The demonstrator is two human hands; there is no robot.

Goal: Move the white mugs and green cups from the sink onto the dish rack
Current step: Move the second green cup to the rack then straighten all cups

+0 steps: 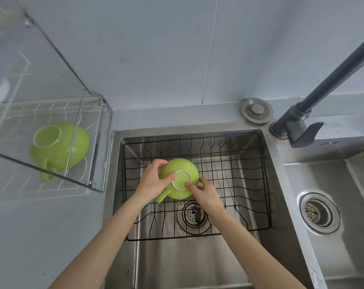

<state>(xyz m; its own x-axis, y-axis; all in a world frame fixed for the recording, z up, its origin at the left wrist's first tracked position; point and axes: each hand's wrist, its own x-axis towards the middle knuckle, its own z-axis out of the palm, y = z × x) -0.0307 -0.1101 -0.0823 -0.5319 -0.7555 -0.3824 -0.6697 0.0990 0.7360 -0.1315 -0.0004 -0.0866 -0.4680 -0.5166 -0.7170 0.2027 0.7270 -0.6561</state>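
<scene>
Two green cups in view, no white mugs that I can make out. The first green cup (180, 180) is upside down over the sink (268, 184), above the black wire basket (229, 174) that sits inside it. It's smooth, round-bellied and glossy, with a pale ring foot facing up and a stubby handle poking out at lower left. Both hands are on it: the left hand (154, 180) wraps the left side with its thumb pressed on the foot ring, and the right hand (206, 191) clamps the lower right edge, one finger on the ring too. Fingers are closed snug around the cup.

The second green cup (59, 147) is the same shape, also bottom-up, handle down, sitting on the white wire dish rack (51, 110) to the left, seen a bit blurry through its clear cover (41, 65).

One brushed steel basin holds the basket, with a round perforated drain (192, 215) under the grid. A second basin (348, 195) lies to the right with its own strainer. One dark faucet (302, 124) stands behind, and a round metal cap (256, 110) lies just beside it.
</scene>
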